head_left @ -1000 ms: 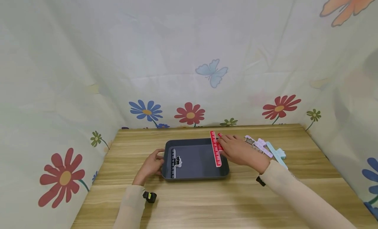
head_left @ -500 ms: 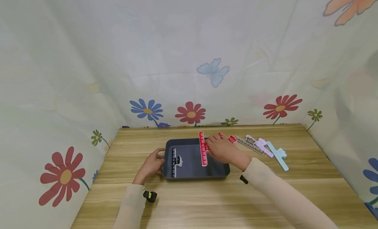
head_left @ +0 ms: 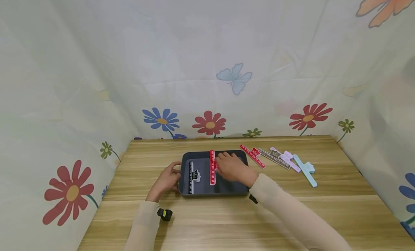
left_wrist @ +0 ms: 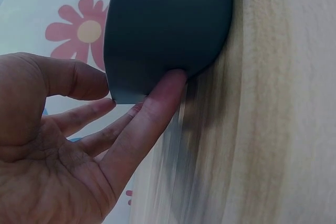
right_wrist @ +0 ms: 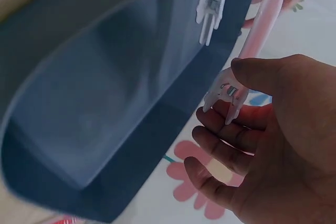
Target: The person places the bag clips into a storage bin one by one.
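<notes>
My right hand (head_left: 231, 167) pinches a red music clip with a piano-key pattern (head_left: 212, 168) by its handle, over the middle of a dark grey tray (head_left: 214, 195). In the right wrist view the clip (right_wrist: 262, 24) stands edge-on between thumb and fingers, above the tray's base. At the tray's left end lies a black piano-key clip (head_left: 190, 178) with a white-edged handle. My left hand (head_left: 168, 178) touches the outside of that end with its extended fingers, as the left wrist view also shows along the tray wall (left_wrist: 168, 24).
Right of the tray, several clips lie on the wooden table (head_left: 207, 222): another red one (head_left: 253, 156), a dark brown one (head_left: 273, 158), a lilac one (head_left: 290, 161) and a light blue one (head_left: 305, 170). A flower-printed cloth (head_left: 181, 63) hangs behind and at both sides.
My right hand has carried the red clip leftward from the tray's right side to its middle, and lower. The left hand and the tray stay about where they were.
</notes>
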A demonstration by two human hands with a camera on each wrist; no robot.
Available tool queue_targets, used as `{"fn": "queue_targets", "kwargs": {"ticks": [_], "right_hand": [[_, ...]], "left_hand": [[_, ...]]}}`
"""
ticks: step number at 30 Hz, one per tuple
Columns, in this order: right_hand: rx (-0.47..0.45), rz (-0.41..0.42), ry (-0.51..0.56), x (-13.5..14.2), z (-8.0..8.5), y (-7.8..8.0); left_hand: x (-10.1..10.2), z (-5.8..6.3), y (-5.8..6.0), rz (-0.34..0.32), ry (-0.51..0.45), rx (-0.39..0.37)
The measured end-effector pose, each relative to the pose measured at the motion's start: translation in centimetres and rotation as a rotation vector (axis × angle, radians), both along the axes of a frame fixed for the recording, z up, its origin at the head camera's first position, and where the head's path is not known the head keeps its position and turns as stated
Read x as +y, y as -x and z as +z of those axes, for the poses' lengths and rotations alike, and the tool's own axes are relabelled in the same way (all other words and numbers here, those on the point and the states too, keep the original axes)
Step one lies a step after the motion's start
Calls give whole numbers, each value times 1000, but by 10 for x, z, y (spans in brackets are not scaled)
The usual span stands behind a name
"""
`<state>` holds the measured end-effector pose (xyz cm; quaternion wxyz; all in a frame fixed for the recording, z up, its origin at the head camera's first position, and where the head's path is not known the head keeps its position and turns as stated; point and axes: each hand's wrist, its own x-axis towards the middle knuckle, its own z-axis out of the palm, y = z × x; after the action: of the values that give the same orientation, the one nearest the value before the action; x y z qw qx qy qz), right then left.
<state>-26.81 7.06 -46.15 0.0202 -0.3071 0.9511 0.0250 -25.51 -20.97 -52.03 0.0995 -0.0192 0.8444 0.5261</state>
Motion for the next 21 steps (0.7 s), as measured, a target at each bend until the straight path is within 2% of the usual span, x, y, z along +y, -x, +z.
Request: {"fn": "queue_targets", "kwargs": {"ticks": [13, 21], "right_hand": [[-27, -43, -105, -32, -26, 0], [-34, -45, -126, -42, -34, -4]], "left_hand": [[0, -2, 2, 7, 21, -2], [0, -2, 1, 4, 25, -4]]}}
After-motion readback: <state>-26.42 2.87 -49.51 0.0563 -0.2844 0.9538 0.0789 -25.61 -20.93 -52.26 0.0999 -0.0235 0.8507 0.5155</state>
